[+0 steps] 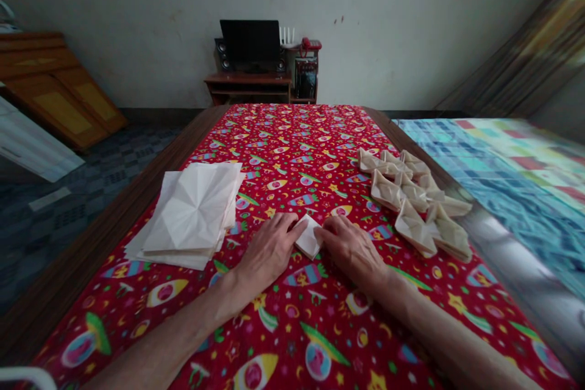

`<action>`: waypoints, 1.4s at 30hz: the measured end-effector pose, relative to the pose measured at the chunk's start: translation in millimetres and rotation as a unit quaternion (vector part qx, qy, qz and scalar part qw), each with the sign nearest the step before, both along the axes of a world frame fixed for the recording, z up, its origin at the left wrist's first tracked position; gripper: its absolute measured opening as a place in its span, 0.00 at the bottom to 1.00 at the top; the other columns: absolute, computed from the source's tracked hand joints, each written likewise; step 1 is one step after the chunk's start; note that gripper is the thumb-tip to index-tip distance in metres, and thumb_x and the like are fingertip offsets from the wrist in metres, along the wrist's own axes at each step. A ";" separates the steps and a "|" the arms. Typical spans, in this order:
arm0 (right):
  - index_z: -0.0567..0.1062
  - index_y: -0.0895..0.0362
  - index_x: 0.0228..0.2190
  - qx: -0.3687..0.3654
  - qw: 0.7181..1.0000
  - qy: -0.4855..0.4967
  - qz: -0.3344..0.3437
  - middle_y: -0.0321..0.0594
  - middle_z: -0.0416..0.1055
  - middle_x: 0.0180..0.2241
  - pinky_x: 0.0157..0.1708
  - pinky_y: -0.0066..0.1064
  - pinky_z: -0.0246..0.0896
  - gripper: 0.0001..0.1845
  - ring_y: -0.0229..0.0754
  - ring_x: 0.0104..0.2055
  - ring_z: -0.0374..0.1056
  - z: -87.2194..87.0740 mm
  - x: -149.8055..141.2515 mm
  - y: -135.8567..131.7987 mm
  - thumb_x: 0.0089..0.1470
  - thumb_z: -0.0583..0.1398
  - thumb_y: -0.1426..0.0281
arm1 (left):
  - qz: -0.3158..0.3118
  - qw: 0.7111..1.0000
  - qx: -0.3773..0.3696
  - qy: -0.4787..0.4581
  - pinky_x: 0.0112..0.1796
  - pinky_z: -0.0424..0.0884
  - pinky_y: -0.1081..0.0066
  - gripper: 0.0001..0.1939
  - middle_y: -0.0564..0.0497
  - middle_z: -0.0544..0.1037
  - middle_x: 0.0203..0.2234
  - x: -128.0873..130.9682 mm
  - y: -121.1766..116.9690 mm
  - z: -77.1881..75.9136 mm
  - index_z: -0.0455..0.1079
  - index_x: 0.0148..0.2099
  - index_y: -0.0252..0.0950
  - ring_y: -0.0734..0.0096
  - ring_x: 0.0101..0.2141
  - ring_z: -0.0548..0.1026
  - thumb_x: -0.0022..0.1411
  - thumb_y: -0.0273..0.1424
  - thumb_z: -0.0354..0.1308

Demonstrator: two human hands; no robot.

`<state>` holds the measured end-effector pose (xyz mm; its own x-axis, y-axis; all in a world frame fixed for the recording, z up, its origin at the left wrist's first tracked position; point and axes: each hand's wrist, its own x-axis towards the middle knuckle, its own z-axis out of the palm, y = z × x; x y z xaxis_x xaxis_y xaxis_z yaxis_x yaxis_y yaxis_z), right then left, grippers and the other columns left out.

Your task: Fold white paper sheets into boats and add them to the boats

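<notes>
A small folded white paper piece [309, 236] lies on the red patterned tablecloth [292, 152]. My left hand [269, 250] rests on its left side, fingers curled and pressing the paper's edge. Pressed against the right side is my right hand [350, 248], fingers bent down on the paper. To the left lies a stack of creased white paper sheets [192, 213]. Several finished folded paper shapes [411, 198] are spread at the right of the table.
The wooden table edge [91, 244] runs along the left. A bed with a blue checked cover [503, 177] stands at the right. A desk with a monitor and speakers [251, 52] is by the far wall, and a wooden cabinet [55, 91] leans at the left.
</notes>
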<state>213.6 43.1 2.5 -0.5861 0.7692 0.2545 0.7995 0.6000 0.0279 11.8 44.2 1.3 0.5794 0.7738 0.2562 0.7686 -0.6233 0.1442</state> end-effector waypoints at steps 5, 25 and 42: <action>0.74 0.56 0.37 0.000 1.000 0.019 0.008 0.41 0.67 0.33 0.29 0.29 0.51 0.07 0.41 0.35 0.59 -3.4 0.5 1.6 0.57 0.57 0.75 | -0.003 0.999 -0.016 0.038 0.47 0.66 0.58 0.27 0.44 0.65 0.47 0.5 9.2 5.2 0.57 0.60 0.36 0.57 0.45 0.63 0.59 0.23 0.50; 0.72 0.51 0.41 -0.003 0.992 0.046 0.120 0.44 0.64 0.44 0.42 0.37 0.60 0.10 0.44 0.43 0.60 -9.5 15.9 -8.1 0.57 0.58 0.73 | -0.044 0.998 0.030 0.023 0.47 0.67 0.62 0.13 0.48 0.68 0.45 -9.0 -3.8 3.4 0.65 0.52 0.37 0.62 0.45 0.64 0.65 0.26 0.51; 0.72 0.57 0.32 -0.100 0.957 0.266 0.055 0.42 0.70 0.32 0.35 0.30 0.61 0.10 0.39 0.34 0.64 -11.1 3.5 -0.8 0.61 0.52 0.70 | -0.034 0.975 -0.049 -0.216 0.39 0.69 0.72 0.05 0.51 0.70 0.35 -13.1 1.9 -16.1 0.70 0.40 0.36 0.73 0.37 0.71 0.64 0.25 0.53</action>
<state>217.1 42.3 -8.6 -0.4935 0.7752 0.3944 0.6007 0.6317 -0.4901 -1.3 46.1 -14.8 0.4840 0.7705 0.4148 0.5803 -0.6374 0.5069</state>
